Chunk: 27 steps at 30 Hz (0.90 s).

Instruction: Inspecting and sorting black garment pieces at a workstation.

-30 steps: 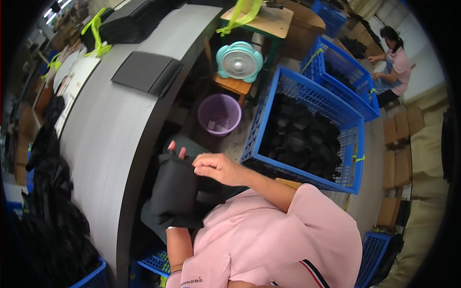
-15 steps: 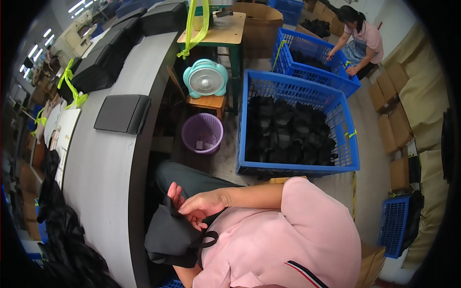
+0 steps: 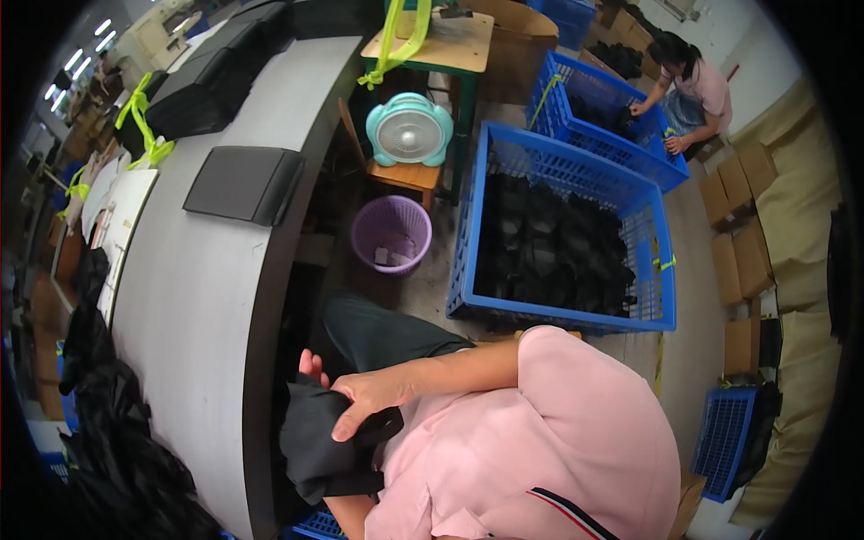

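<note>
I hold a black piece of fabric (image 3: 317, 443) in front of my chest, against the edge of the grey curved table (image 3: 193, 324). My right hand (image 3: 371, 398) lies over the top of the fabric and grips it, the arm coming in from the right out of a pink sleeve. My left hand (image 3: 311, 365) is mostly hidden behind the fabric, with only its fingertips showing above the fabric's upper edge. The cloth is bunched and hangs down toward my lap.
On the table lie a flat black pad (image 3: 243, 184), tied black bundles (image 3: 198, 99) and a black fabric heap (image 3: 108, 432). On the floor: purple basket (image 3: 391, 234), teal fan (image 3: 409, 133), blue crate of black pieces (image 3: 648, 261). A person (image 3: 697, 85) bends over a second crate.
The view has swung, so the table and crates sit differently in frame. Both hands and the black fabric have come down closer to my body, and the fabric is more bunched.
</note>
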Motion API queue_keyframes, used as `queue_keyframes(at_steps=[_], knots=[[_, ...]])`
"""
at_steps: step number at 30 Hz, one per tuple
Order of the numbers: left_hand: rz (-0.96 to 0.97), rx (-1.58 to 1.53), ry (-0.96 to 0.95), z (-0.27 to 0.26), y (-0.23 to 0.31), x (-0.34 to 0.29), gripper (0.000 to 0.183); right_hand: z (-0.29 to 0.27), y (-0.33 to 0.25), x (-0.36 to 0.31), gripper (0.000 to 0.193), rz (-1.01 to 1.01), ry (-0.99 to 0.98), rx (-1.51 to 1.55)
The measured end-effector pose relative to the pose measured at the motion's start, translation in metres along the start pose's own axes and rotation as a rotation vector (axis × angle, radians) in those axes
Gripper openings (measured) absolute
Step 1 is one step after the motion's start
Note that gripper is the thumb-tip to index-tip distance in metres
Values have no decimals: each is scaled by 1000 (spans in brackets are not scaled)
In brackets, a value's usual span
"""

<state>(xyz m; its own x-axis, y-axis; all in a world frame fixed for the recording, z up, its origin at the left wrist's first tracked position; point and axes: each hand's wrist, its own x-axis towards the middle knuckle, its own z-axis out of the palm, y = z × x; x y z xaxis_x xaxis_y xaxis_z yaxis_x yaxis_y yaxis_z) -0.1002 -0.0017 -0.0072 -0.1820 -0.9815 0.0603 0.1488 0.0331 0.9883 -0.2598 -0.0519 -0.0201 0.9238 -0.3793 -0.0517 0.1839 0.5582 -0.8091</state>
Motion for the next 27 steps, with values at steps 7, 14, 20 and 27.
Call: queue_keyframes(at_steps=[7, 14, 20, 27], knots=[[16, -364, 71, -27, -15, -39, 69, -6, 0, 6, 27, -95, -241, -155], [-26, -701, 91, -69, -34, -63, 70, -19, -20, 18, 20, -408, 691, -477], [-2, 301, 523, -10, -7, -14, 52, 3, 38, 42, 26, -453, 938, -810], [-48, 23, 989, -93, -15, -11, 33, 27, -27, -14, 43, -127, 313, -534]])
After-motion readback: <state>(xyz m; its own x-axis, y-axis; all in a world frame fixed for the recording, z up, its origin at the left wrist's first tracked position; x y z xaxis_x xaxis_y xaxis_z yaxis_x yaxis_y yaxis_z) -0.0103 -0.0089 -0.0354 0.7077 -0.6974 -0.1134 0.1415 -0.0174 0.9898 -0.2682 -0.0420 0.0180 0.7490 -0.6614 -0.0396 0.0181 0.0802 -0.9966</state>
